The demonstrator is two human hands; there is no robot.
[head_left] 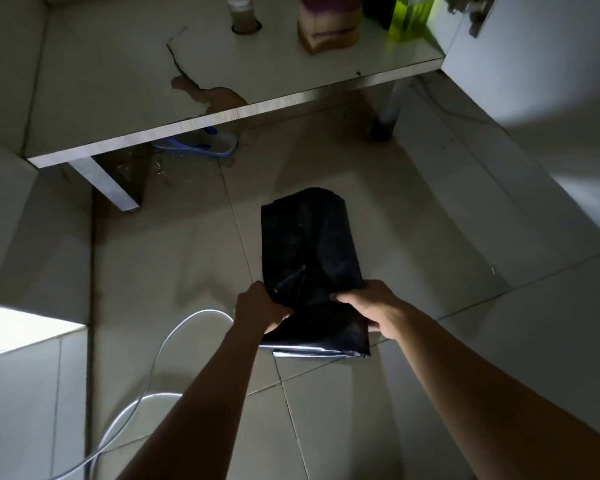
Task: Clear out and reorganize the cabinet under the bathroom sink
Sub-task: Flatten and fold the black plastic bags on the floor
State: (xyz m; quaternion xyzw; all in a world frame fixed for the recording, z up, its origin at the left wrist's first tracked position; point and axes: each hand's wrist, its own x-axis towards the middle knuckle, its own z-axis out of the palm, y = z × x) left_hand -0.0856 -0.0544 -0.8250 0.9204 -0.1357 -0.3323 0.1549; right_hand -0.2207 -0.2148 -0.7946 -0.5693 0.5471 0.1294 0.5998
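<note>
- Gripping folded black bag (309,251) at its near end, lower centre of frame
- Clutching left edge with left hand (262,306), right edge with right hand (373,308), fingers curled, forearms stretched forward
- Laid out over floor tiles (430,237), below cabinet shelf (222,109)

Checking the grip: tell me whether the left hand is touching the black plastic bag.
Touching. The head view shows the left hand gripping the black plastic bag at its near left edge, with no gap.

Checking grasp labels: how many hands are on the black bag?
2. The left hand grips the near left edge of the black bag; the right hand grips its near right edge. No other hands are in view.
</note>
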